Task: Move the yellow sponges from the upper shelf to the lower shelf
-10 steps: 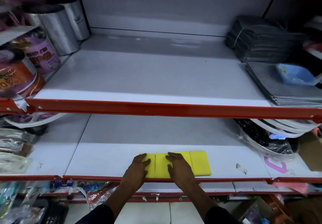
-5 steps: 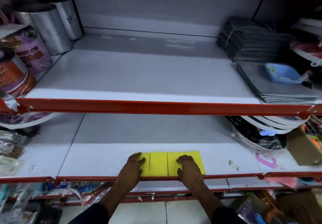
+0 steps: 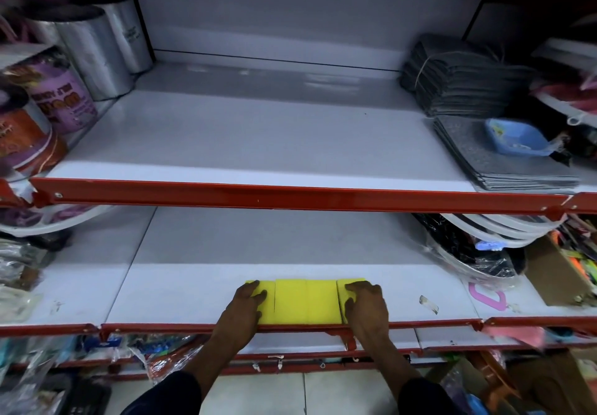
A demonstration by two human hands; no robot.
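Observation:
Several yellow sponges [image 3: 305,301] lie side by side in a row at the front edge of the lower shelf [image 3: 181,292]. My left hand [image 3: 242,311] rests flat on the leftmost sponge, fingers spread. At the other end of the row, my right hand [image 3: 366,308] presses flat on the rightmost sponge. Neither hand wraps around a sponge. The upper shelf [image 3: 245,143] holds no yellow sponge in its middle.
Silver cans [image 3: 97,49] and printed tubs [image 3: 58,98] crowd the upper shelf's left. Grey cloth stacks [image 3: 458,82] and a blue tray [image 3: 513,137] sit on its right. Wrapped plates [image 3: 478,250] lie on the lower shelf's right, bagged goods [image 3: 19,262] on its left.
My right hand has slid rightward from the middle sponges to the rightmost one. The left hand stays on the left end. The sponge row sits closer together, and the view shifted slightly.

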